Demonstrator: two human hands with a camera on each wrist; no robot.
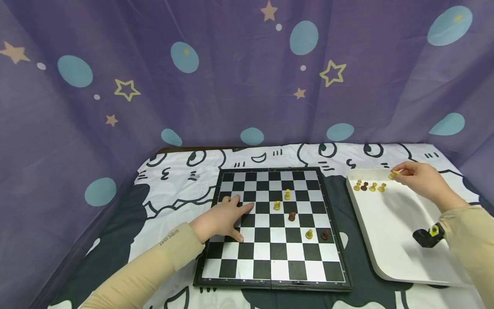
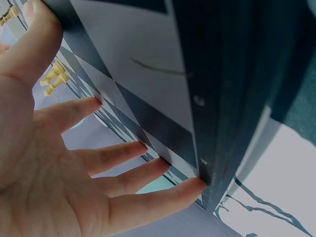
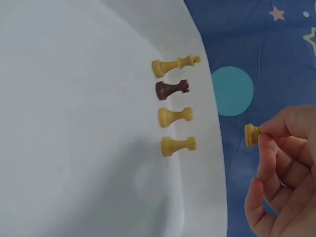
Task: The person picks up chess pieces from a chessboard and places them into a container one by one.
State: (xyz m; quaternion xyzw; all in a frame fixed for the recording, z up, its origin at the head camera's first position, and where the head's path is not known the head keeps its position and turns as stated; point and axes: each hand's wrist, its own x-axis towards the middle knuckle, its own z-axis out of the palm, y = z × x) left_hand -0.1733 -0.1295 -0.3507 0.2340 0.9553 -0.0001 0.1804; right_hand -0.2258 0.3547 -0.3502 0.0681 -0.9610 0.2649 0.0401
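My right hand (image 1: pixel 420 178) is over the far end of a white tray (image 1: pixel 401 240), pinching a yellow chess piece (image 3: pixel 252 135) between thumb and fingertips. Its base shows; the fingers cover its top. Inside the tray stand a yellow king (image 3: pixel 175 65), a dark rook (image 3: pixel 172 89) and two yellow rooks (image 3: pixel 175 117) in a row. My left hand (image 1: pixel 224 216) rests with spread fingers on the left side of a black-and-white chessboard (image 1: pixel 270 285). Fingertips touch the squares and the board's edge in the left wrist view.
Three yellow pieces (image 1: pixel 287 194) and two dark pieces, a nearer one (image 1: pixel 325 234) and a farther one (image 1: pixel 292 216), stand on the board's right half. A patterned cloth (image 1: pixel 166 189) covers the table. Behind it hangs a purple curtain (image 1: pixel 239 86).
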